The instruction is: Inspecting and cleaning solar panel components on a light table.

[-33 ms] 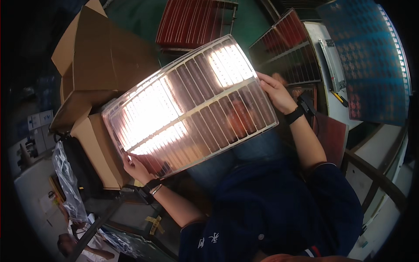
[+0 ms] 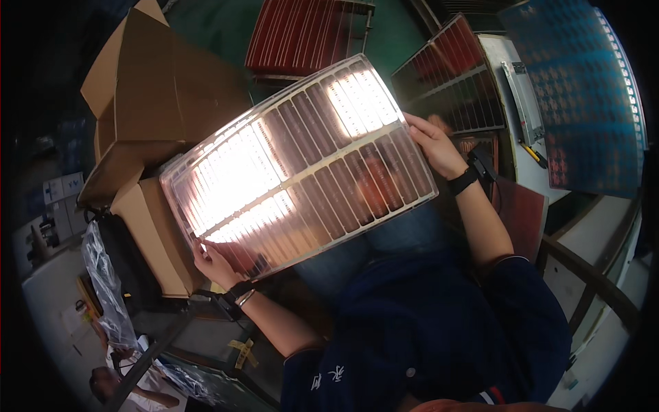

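Observation:
Between my two hands is a wide, glossy rectangular panel [image 2: 322, 185], tilted with its right end farther away. It carries two rows of long dark strips split by a pale band, and its edge looks like layered clear sheets. Bright glare whites out much of its left half. My left hand [image 2: 216, 264] is closed on the near left corner, thumb on top. At the right end my right hand [image 2: 437, 147] grips the short edge; its fingers are partly hidden beneath.
An open cardboard box [image 2: 154, 226] stands left, touching or close to the panel. Beyond lies a red striped panel stack [image 2: 302, 38]. To the right are another striped panel [image 2: 456, 82], a yellow cutter [image 2: 534, 156] and a blue patterned sheet [image 2: 583, 96]. A person [image 2: 137, 381] is at lower left.

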`<control>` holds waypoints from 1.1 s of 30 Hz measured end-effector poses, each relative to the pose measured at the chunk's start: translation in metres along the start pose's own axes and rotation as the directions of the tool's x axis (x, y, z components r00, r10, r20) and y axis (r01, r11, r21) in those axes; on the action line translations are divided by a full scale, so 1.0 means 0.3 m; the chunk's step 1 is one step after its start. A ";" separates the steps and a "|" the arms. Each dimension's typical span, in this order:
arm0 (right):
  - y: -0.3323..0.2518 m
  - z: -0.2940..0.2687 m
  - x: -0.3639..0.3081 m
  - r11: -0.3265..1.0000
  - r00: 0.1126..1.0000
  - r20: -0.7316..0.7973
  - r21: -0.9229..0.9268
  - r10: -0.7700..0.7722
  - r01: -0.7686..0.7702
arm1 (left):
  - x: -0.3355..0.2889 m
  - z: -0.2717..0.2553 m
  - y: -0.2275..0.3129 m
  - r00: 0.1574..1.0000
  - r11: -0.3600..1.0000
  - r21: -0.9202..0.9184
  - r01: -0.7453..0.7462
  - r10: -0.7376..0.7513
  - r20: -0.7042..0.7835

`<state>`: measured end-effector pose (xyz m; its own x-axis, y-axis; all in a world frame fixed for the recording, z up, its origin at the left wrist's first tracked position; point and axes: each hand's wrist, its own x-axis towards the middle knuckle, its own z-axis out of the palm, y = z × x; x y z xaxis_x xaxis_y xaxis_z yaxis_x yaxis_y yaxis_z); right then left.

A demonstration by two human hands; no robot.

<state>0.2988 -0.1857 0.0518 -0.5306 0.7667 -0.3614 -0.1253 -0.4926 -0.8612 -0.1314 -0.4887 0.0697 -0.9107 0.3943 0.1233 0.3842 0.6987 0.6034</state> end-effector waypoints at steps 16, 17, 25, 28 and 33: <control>-0.012 0.022 -0.009 0.997 0.999 -0.020 0.070 0.042 -0.041 | -0.253 0.129 0.370 0.928 0.931 -0.032 -0.363 0.365 0.076; -0.016 0.020 -0.014 0.997 0.999 -0.027 0.066 0.037 -0.035 | -0.295 0.158 0.432 0.903 0.918 -0.089 -0.386 0.396 0.166; -0.112 -0.028 -0.081 0.888 0.984 -0.100 -0.451 -0.148 0.088 | -0.579 0.269 0.759 0.388 0.622 -0.547 -0.560 0.780 0.491; -0.292 -0.112 -0.196 0.700 0.866 -0.219 -0.688 -0.449 0.190 | -0.606 0.274 0.808 0.275 0.561 -0.631 -0.536 0.823 0.498; -0.642 -0.177 -0.464 0.222 0.473 -0.251 -0.968 -0.845 -0.117 | -0.593 0.264 0.747 0.333 0.623 -0.636 -0.456 0.782 0.527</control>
<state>0.4412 -0.1757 0.2491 0.0651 0.8818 0.4672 0.8460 0.1995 -0.4944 0.1287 -0.3549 0.1205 0.0769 0.9922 0.0980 0.5577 -0.1243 0.8207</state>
